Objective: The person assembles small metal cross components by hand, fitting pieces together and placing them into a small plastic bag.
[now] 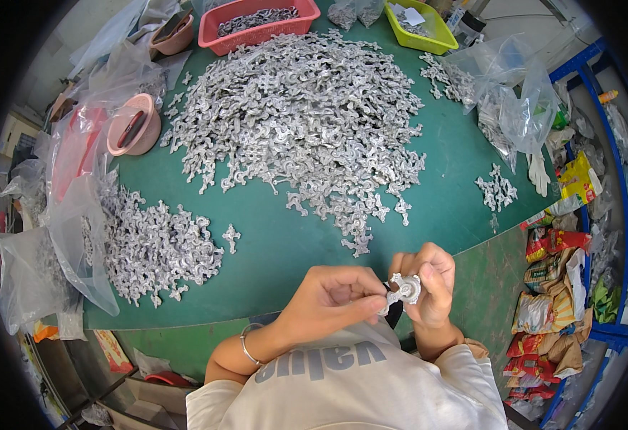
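Observation:
A small silvery metal casting (406,288), cross-shaped with a round middle, is held in front of my chest at the table's near edge. My left hand (339,297) pinches its lower left end between thumb and fingers. My right hand (430,283) is closed on its right side. Beyond my hands, a large heap of similar castings (292,107) covers the middle of the green table (271,236). A smaller heap (160,251) lies at the left, with one single casting (231,238) beside it. A little cluster (496,188) sits at the right.
At the back stand a red basin (217,39) of metal parts and a yellow-green basket (428,43). A pink bowl (149,136) holds a dark object. Plastic bags (77,236) line the left edge; more bags (521,100) lie at right. A blue rack (618,186) rises beyond the right edge.

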Demonstrator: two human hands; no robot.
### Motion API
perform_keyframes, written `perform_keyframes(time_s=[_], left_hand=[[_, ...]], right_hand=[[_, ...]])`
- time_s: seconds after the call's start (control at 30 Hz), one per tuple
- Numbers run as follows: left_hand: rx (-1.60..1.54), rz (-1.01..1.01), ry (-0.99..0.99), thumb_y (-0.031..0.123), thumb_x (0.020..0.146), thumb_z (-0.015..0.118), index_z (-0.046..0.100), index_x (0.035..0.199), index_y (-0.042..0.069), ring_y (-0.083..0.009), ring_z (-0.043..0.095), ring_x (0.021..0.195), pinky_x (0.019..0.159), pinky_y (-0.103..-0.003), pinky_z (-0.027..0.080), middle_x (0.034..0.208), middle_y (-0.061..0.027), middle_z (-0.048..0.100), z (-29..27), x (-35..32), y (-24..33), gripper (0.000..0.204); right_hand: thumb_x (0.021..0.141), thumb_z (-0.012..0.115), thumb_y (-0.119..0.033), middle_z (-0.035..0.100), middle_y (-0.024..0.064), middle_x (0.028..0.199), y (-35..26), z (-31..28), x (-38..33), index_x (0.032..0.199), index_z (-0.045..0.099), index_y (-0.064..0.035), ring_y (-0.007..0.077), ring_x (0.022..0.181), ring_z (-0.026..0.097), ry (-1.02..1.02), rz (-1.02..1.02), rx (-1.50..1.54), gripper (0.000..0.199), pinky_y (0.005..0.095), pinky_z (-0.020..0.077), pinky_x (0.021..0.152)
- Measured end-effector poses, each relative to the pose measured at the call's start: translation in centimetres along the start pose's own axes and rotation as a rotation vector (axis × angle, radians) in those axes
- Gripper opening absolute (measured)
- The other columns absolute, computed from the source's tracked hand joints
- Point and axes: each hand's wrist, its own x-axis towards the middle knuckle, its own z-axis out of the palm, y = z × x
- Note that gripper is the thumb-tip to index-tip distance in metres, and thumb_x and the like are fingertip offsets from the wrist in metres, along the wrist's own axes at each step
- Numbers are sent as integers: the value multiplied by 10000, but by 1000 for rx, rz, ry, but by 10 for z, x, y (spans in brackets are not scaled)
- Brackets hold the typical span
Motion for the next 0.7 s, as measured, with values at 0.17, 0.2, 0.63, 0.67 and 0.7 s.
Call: perform_keyframes(time_s=[0.17,0.2,0.63,0.67,0.7], left_hand=[[8,18,-19,-2,824,566,580,864,-38,-84,532,698,621,-222,419,774,-53,565,-1,-1,-1,56],[8,18,-19,-2,824,566,580,864,-38,-84,532,698,621,-222,419,774,-53,565,0,-1,0,56],[232,131,2,-22,778,611,583,843,-51,-115,558,708,653,-239,457,822,-83,591,2,-1,-3,77],[247,141,3,-24,778,609,584,845,-51,-115,558,700,642,-237,456,823,-85,591,2,-1,-3,76],[247,140,2,-24,778,609,584,845,-51,-115,558,700,642,-237,456,823,-85,591,2,-1,-3,76]], right_hand=[[838,514,-110,504,106,573,-1,2,0,678,456,-14,159,538,410,-5,5,-11,196,293,333,517],[839,514,-112,507,107,572,-1,1,-1,676,457,-13,158,536,413,-5,8,-16,199,291,331,514],[853,518,-121,518,106,569,-1,3,0,657,453,-25,149,534,429,-3,-1,-21,228,272,319,495],[853,518,-121,518,106,569,-1,4,0,657,453,-25,149,534,429,-2,-1,-21,228,272,319,495],[844,532,-180,477,89,521,-1,8,1,631,428,-42,146,495,396,38,-7,-88,274,269,309,455]])
